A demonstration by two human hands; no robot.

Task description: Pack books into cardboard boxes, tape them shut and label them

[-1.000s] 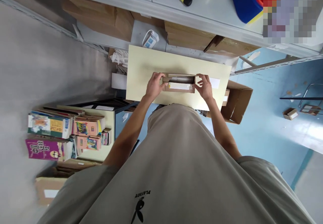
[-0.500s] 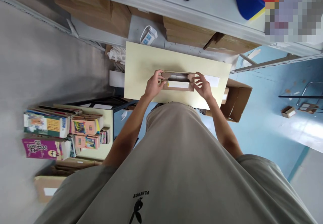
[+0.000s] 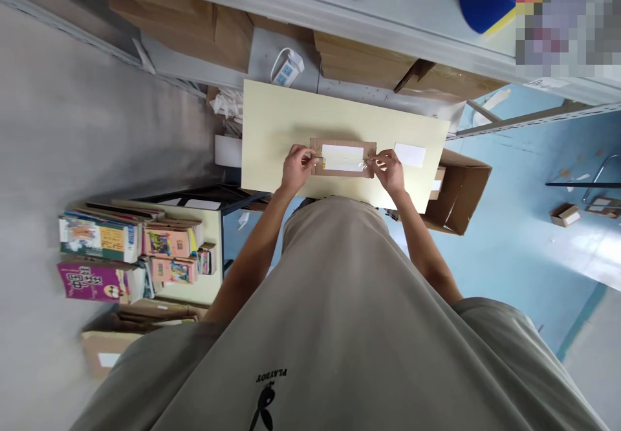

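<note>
A small brown cardboard box (image 3: 317,170) lies on the cream board in front of me, its top face flat and closed. A white label (image 3: 343,158) with a small yellow mark at its left covers most of that face. Shiny clear film shows near both ends. My left hand (image 3: 297,167) pinches at the box's left end, thumb and forefinger together. At the right end, my right hand (image 3: 389,169) pinches in the same way. Whether the fingertips grip cardboard or the film is too small to tell.
The cream board (image 3: 276,120) also bears a white paper (image 3: 410,154) at right. Beyond it are a power strip (image 3: 290,68) and large cartons (image 3: 369,61) under a grey shelf (image 3: 402,23). An open carton (image 3: 460,191) stands at right, stacked books (image 3: 97,237) at left.
The box stood open with a dark gap behind the labelled flap. Now that flap lies flat over the gap, and both hands have shifted to pinch at the ends.
</note>
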